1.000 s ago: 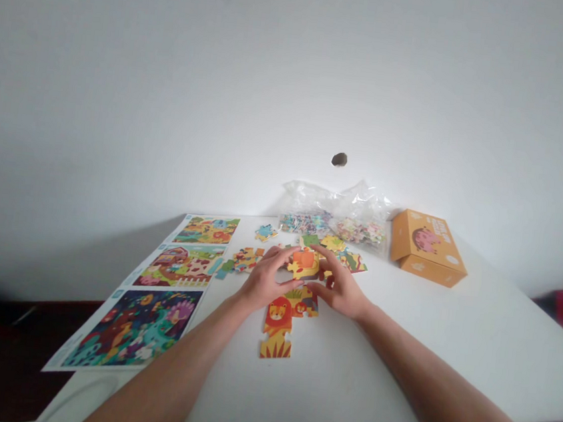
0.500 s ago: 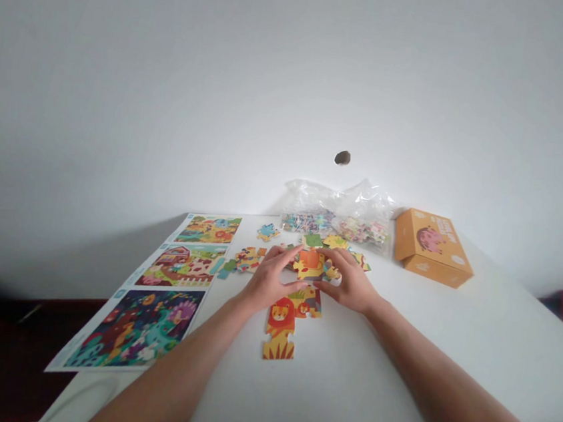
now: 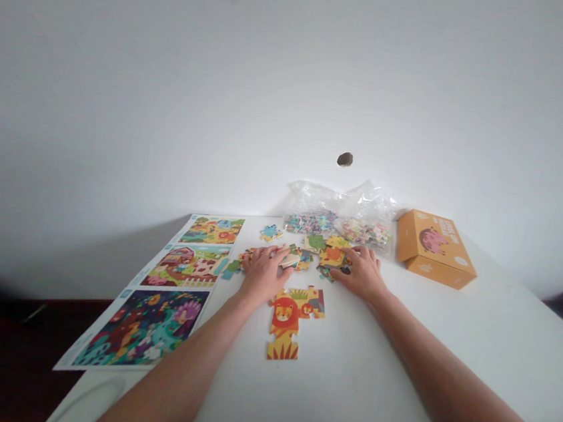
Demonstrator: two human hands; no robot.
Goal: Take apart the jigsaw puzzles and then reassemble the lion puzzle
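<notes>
My left hand [image 3: 266,271] lies over loose puzzle pieces with its fingers stretched out and apart. Beside its index finger is a puzzle piece with a pale face and green edge [image 3: 290,257]; whether it is gripped is hard to see. At the right side of the pile, my right hand [image 3: 363,273] has thumb and fingertips at the edge of an orange and yellow puzzle piece [image 3: 331,257]. Closer to me lies a joined section of puzzle with a red-maned lion [image 3: 285,315], apart from both hands. A green puzzle piece [image 3: 315,243] rests behind the pile.
A printed sheet with three pictures [image 3: 179,267] lies at the left. Clear bags of puzzle pieces [image 3: 310,222] stand against the wall, and an orange box [image 3: 436,247] is right of them. A blue puzzle piece [image 3: 272,232] lies alone near the back of the white table [image 3: 344,379].
The orange and yellow piece, held between both hands above the lion section, has moved back and right with my right hand. My left hand has moved left and spread over the loose pieces.
</notes>
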